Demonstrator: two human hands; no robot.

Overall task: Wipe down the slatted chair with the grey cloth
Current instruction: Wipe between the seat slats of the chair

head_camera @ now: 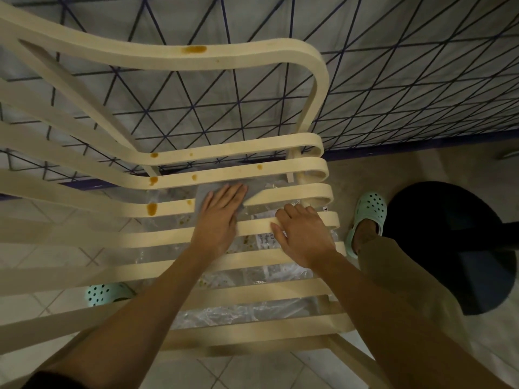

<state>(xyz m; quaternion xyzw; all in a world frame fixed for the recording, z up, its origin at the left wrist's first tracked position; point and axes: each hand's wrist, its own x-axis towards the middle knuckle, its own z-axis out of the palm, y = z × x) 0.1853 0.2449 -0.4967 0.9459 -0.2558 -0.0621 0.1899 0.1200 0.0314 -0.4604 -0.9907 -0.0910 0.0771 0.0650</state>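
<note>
Left hand (217, 217) presses flat, fingers spread, on the grey cloth (254, 190); right hand (304, 234) grips a slat (252, 226); brown stains (151, 209) risk smearing

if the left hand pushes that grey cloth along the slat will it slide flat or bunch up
The grey cloth looks thin and limp, lying flat under the left hand, so it probably slides while the palm presses it. Over the gaps between the chair's slats it would likely sag or bunch.
</note>
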